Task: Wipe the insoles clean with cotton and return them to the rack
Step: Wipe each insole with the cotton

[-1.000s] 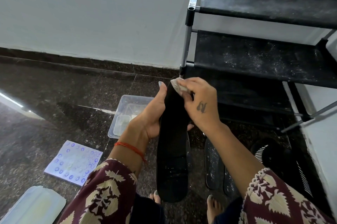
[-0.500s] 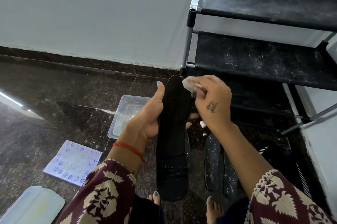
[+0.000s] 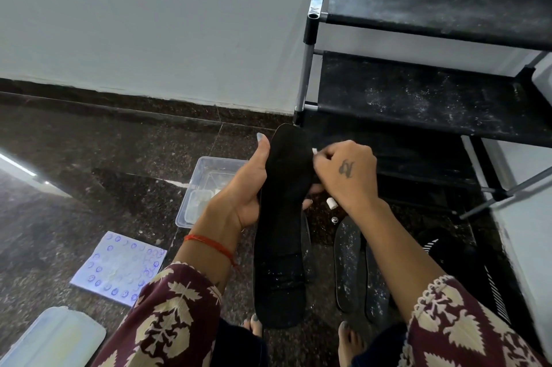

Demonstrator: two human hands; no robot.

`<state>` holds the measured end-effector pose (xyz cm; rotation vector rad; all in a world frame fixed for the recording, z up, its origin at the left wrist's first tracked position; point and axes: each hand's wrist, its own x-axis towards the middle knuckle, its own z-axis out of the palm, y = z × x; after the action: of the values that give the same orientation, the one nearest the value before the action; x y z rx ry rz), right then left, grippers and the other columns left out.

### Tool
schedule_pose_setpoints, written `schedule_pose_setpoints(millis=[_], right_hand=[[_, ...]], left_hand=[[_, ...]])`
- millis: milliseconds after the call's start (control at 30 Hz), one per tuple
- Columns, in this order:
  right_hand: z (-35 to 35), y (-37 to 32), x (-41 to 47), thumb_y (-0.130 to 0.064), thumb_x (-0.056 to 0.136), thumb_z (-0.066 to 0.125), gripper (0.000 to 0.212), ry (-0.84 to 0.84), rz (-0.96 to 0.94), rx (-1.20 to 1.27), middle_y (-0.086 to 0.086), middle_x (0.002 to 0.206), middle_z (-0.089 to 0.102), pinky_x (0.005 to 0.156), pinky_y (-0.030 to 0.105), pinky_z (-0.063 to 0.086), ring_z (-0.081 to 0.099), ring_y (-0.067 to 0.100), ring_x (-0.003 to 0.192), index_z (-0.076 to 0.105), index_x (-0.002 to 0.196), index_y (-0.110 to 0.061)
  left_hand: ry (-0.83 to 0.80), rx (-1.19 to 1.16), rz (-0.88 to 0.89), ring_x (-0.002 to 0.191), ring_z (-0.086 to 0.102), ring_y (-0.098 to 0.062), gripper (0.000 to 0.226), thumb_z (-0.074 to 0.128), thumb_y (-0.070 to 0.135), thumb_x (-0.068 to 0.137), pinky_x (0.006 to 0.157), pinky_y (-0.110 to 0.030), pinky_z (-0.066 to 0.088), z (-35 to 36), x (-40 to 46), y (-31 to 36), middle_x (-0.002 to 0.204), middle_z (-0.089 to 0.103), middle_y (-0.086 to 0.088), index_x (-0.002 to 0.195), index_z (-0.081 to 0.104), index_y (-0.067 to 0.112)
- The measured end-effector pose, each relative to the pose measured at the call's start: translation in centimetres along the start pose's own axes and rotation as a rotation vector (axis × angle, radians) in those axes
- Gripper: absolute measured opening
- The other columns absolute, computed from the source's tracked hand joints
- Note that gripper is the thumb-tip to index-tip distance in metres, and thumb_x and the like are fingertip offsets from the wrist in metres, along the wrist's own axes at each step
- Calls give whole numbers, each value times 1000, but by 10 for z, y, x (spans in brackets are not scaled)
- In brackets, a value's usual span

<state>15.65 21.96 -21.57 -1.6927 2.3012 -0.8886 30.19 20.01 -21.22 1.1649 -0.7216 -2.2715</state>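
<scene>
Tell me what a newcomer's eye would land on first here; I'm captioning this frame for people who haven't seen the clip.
First, the long black insole held upright at centre by the left hand, while the right hand pinches a bit of white cotton at its upper edge. Next, the dusty black rack at upper right, with two speckled insoles on the floor below it.

Left hand (image 3: pixel 239 196) holds a black insole (image 3: pixel 282 229) upright at its middle, thumb along the left edge. Right hand (image 3: pixel 346 175) at the insole's upper right edge, fingers curled round a white cotton piece (image 3: pixel 314 151), mostly hidden. Two dusty insoles (image 3: pixel 348 262) lie on the dark floor (image 3: pixel 74 163) below the black rack (image 3: pixel 418 97). Clear plastic container (image 3: pixel 203 187) behind the left hand; blue-printed sheet (image 3: pixel 119 268) lower left.
</scene>
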Motion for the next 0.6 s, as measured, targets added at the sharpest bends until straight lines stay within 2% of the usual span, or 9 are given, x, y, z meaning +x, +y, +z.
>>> schedule_pose_setpoints(millis=[67,133,200,267,333,467,533,600], right_hand=[[-4,2,2,-21,86,53,24,82,22,58,4,72,67,51,7,30,54,11,63,74,81,-12],[-2,0,3,-16,88,56,20,203,-80,139,5,85,66,61,4,31,53,9,72,72,99,-13],[5,-5,1,-8,87,59,24,203,-226,171,5,88,63,69,14,40,54,12,77,69,108,-13],[11,-6,-1,-6,87,58,28,169,-288,137,5,88,62,70,19,40,55,14,80,67,112,-14],[10,-4,-1,-9,88,56,26,125,-237,88,7,89,64,70,20,38,58,18,81,68,110,-14],[1,4,1,-19,86,52,23,-28,-43,4,6,79,71,61,20,44,65,19,73,75,87,-14],[-1,2,0,-19,87,54,21,67,-31,34,5,81,71,60,16,37,62,15,72,74,92,-15],[0,-2,1,-14,87,57,21,197,-116,133,4,87,67,66,16,38,57,11,75,72,102,-14]], left_hand=[[3,-1,-4,87,71,-29,79,21,74,87,78,-44,55,1,-1,1,104,71,-17,114,63,12],[5,8,-1,88,71,-29,78,21,73,87,78,-44,56,2,-1,1,106,71,-16,115,63,14],[-1,26,0,86,70,-28,78,21,73,87,76,-44,56,3,-2,0,105,71,-14,114,64,15],[-8,29,-9,84,69,-27,77,21,73,87,77,-44,55,4,-3,0,99,72,-14,111,66,16],[-2,27,-16,84,69,-28,78,22,74,86,77,-44,55,3,-3,-1,100,71,-15,110,67,15],[21,12,-15,80,70,-29,80,22,74,86,71,-42,58,1,-1,0,101,71,-18,113,65,12],[28,8,-9,82,70,-29,79,22,73,87,71,-42,58,2,-1,0,103,71,-18,114,64,12],[26,19,-2,83,70,-29,78,21,73,88,72,-42,58,3,-2,1,104,71,-16,114,65,13]])
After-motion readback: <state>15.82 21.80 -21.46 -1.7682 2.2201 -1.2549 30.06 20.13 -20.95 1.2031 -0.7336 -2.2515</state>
